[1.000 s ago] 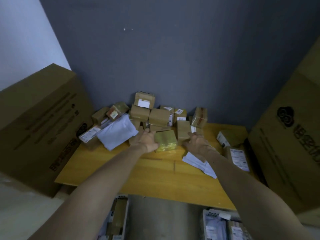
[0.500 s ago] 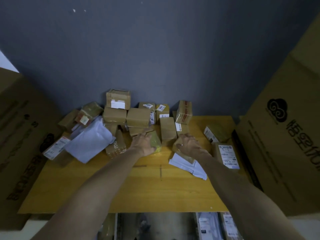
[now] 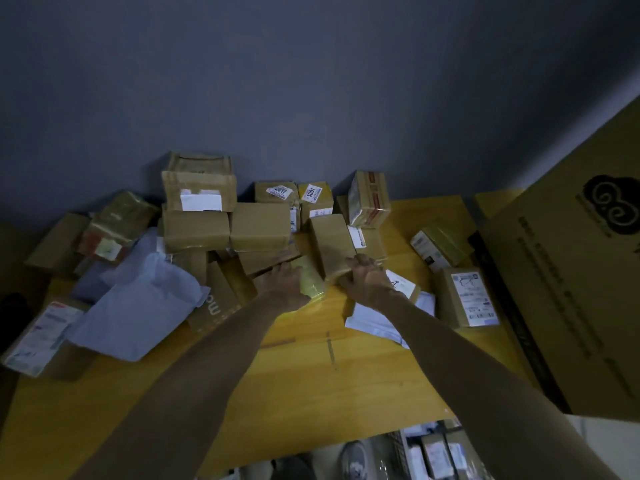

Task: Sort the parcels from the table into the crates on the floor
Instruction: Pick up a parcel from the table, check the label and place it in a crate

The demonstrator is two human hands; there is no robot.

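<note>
Hands [image 3: 325, 284] grip two parcels [image 3: 313, 282] on table [image 3: 346, 375].

Bare forearms; no sleeves; possibly a grey shoe [image 3: 355, 460].

Beyond your hands, one small box [image 3: 316, 201] bears a label reading "3001"; the box beside it [image 3: 277, 192] seems to read "2017".

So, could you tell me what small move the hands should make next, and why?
Probably lift the two parcels clear of the pile. The left hand already lies over the yellow-taped parcel and the right hand rests on the long brown box, both still on the table.
</note>
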